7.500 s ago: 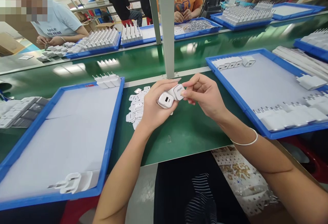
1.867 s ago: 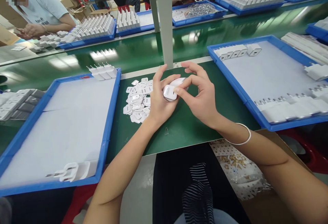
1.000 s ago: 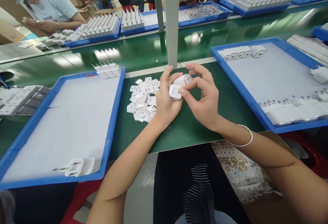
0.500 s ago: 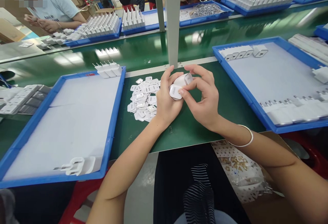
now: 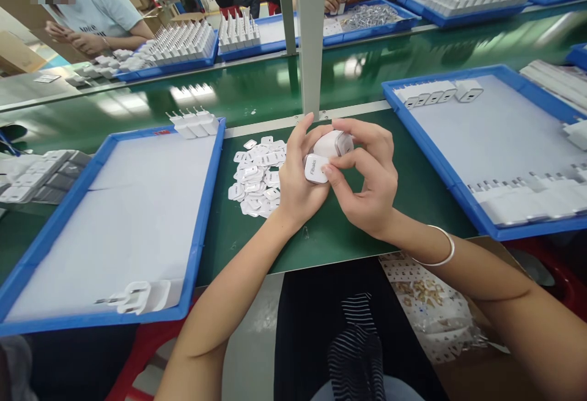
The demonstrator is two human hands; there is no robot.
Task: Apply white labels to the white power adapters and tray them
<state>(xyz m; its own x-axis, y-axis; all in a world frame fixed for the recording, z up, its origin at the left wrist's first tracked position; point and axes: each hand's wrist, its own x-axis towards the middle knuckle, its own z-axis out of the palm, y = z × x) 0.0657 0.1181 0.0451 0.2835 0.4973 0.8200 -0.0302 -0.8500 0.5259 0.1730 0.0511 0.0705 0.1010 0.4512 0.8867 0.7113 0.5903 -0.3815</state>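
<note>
Above the green workbench point(image 5: 316, 248), my left hand point(image 5: 297, 181) is closed around a white charger housing point(image 5: 331, 143), which lies across its fingers. My right hand point(image 5: 373, 172) pinches a small white cover plate point(image 5: 315, 169) with printed lettering between thumb and forefinger. The plate is in front of the housing, its face turned up to me. The other right fingers curl near the housing's far end; whether they touch it I cannot tell. Left of my hands lies a loose pile of similar white cover plates point(image 5: 257, 181).
A blue-rimmed tray point(image 5: 198, 236) on the left holds several white plug chargers point(image 5: 195, 125). Another blue-rimmed tray point(image 5: 435, 162) on the right holds rows of chargers point(image 5: 527, 202). A white post point(image 5: 310, 46) rises behind my hands. Across the bench, people handle parts near filled trays.
The cover plate has turned more face-up, its lettering now clearer. My right hand and the housing have shifted slightly right. Across the bench, a person's hands have lowered toward the tray.
</note>
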